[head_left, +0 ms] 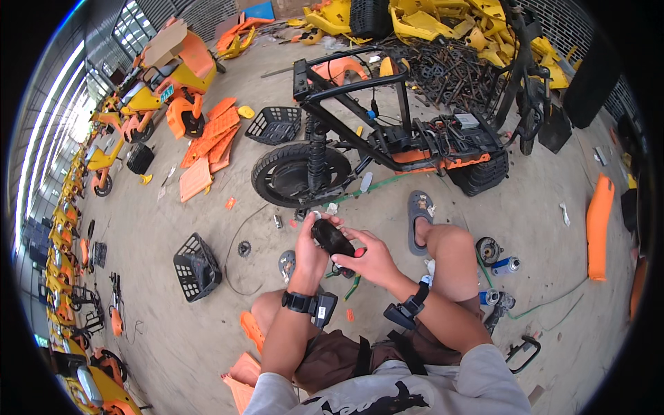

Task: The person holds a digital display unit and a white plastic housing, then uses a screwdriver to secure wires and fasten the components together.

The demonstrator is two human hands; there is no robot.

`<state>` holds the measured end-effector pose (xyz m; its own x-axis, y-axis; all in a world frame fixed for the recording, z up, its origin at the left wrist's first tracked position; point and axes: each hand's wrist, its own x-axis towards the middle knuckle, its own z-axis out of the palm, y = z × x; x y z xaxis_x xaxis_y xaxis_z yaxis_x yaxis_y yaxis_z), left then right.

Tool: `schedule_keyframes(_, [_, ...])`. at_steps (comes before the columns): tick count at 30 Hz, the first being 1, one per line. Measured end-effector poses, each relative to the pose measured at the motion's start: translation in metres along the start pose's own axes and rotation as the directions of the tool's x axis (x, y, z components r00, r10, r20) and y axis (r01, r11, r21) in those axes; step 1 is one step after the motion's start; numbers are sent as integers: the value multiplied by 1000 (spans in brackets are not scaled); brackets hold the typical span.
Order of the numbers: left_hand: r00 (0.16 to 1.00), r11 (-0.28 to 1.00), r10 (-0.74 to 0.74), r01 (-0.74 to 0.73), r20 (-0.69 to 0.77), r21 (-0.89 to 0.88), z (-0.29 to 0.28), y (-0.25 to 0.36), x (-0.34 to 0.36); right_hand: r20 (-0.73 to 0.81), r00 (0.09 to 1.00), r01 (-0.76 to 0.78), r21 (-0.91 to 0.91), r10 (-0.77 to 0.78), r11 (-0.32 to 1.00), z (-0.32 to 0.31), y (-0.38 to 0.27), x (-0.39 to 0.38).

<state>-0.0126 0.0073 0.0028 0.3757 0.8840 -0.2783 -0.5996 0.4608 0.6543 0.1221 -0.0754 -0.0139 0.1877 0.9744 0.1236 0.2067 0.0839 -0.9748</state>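
Observation:
In front of my lap I hold a black rounded part (332, 237), too small to name surely. My left hand (311, 245) is wrapped round its far left side. The fingers of my right hand (373, 261) close on its near right end, where a small red piece (360, 252) shows by the thumb. Just below my hands, a green strip (353, 287) and some dark bits lie on the floor, partly covered. Beyond my hands stands a stripped black scooter frame (360, 131) with its rear wheel (301, 174) nearest to them.
Black plastic baskets (196, 268) (274, 125) sit to the left. Spray cans (506, 265) and a power tool (499, 312) are by my right knee. A long orange panel (599, 228) lies far right. Yellow panels (422, 24) and dark metal parts (446, 69) are heaped behind; scooters (66, 277) line the left.

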Motion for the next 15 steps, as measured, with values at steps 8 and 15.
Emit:
schedule_keyframes(8, [999,999,26,-25,-32,31,0,-9,7,-13,999,28,-219,-32,975,-2,-1,2])
schedule_keyframes(15, [1000,997,1,-2,3,78,-1,-7,6,63,996,72,-244,-58,967,-9,1,3])
